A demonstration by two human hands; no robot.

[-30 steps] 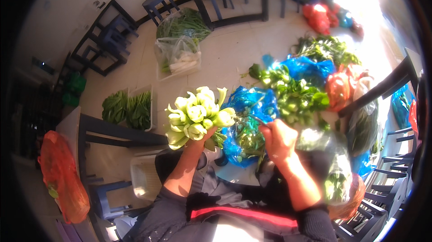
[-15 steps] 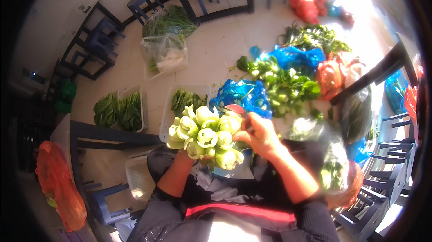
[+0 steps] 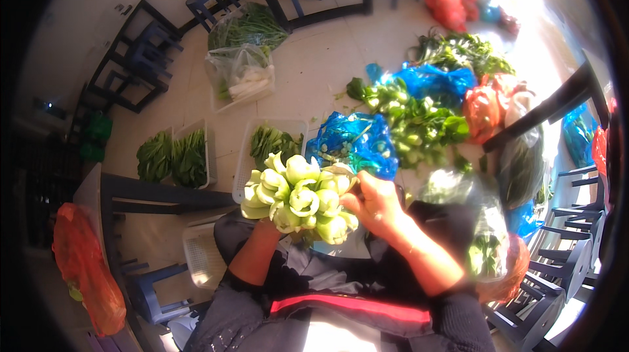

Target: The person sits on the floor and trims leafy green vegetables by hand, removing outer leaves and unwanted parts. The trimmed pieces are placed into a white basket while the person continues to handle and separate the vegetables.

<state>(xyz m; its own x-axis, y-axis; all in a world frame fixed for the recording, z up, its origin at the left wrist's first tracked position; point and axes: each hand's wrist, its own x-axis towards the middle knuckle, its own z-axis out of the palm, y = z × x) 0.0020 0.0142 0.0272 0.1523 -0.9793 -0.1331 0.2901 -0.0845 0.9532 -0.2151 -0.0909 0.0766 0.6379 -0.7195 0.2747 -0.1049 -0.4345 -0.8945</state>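
Observation:
A bunch of pale green bok choy heads (image 3: 298, 198), stem ends up, is held over my lap. My left hand (image 3: 267, 226) is mostly hidden beneath the bunch and grips it from below. My right hand (image 3: 373, 203) presses against the bunch's right side, fingers curled on the stems. Just beyond the bunch lies a crumpled blue plastic bag (image 3: 357, 142) on the floor.
A white basket with greens (image 3: 270, 146) and a second basket of leafy greens (image 3: 173, 155) stand on the tiled floor. A pile of bok choy (image 3: 416, 119), orange bags (image 3: 485, 110), a clear bag of vegetables (image 3: 244, 74), dark stools (image 3: 141, 57) and an orange bag (image 3: 85, 267) surround me.
The bok choy bunch came down and toward my lap. My right hand left the blue bag and joined the bunch's right side.

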